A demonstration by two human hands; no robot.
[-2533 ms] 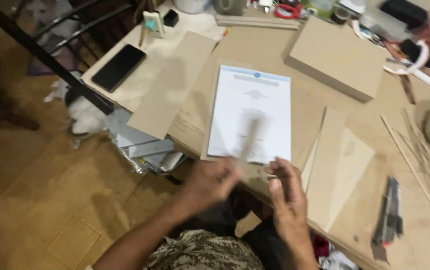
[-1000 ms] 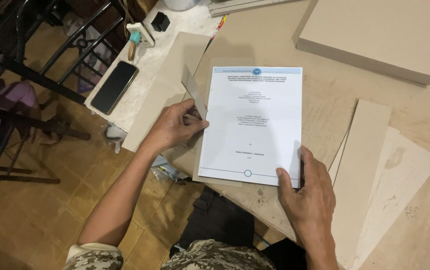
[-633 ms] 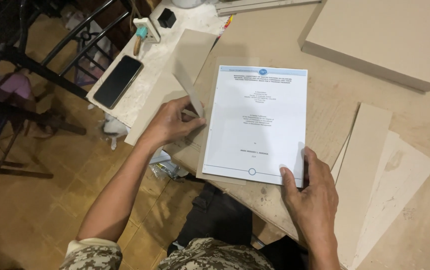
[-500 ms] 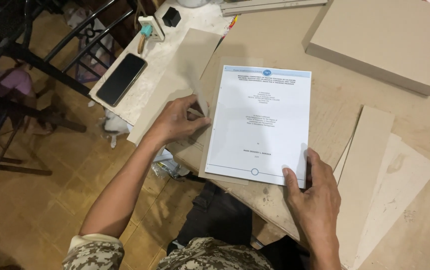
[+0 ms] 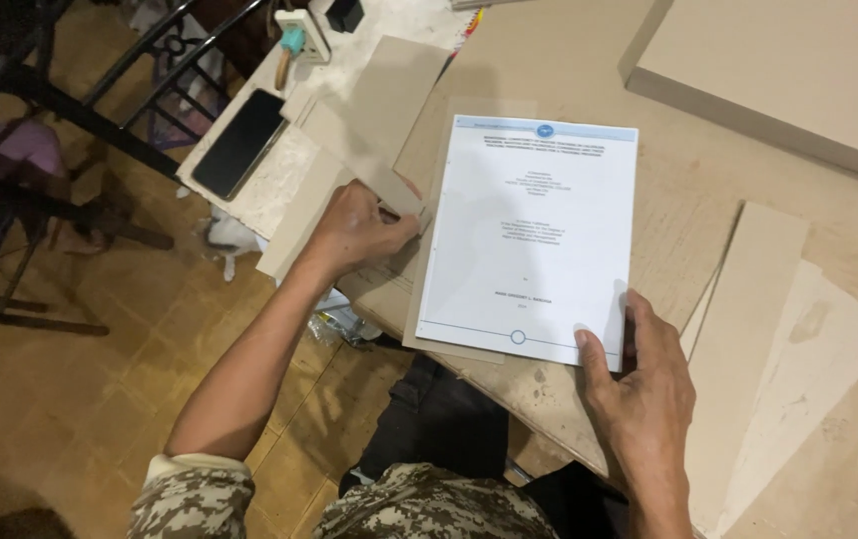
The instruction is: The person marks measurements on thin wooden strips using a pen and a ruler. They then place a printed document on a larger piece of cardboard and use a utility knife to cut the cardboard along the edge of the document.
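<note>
Tan floor tiles [image 5: 60, 399] show below the near edge of a brown table [image 5: 569, 70], with the person's camouflage sleeve and dark trousers closest of all. At that near edge the right hand [image 5: 648, 399] lies flat and open, fingers spread, its thumb and fingertips pressing down the near right corner of a white printed document [image 5: 534, 235]. This document lies face up on the table, its long sides running away from the person, on top of a slightly larger grey board [image 5: 419, 299] whose edge shows along its left and near sides. Just left of the document, at the table's left edge, the left hand [image 5: 359, 232] is closed in a pinch on a narrow cardboard strip [image 5: 364, 165], which slants away toward the far left from the document's left side. Beneath and beyond that strip a longer cardboard piece [image 5: 389, 90] bridges the table's left edge and a pale side surface [image 5: 269, 190] beside it. On that side surface rest a black phone [image 5: 239, 143] and, farther off, a small white holder with a teal-tipped tool [image 5: 294, 40]. Right of the right hand, two pale boards [image 5: 778, 339] lie overlapped near the table's right edge. At the far right corner sits a thick stack of brown boards [image 5: 798, 70].
</note>
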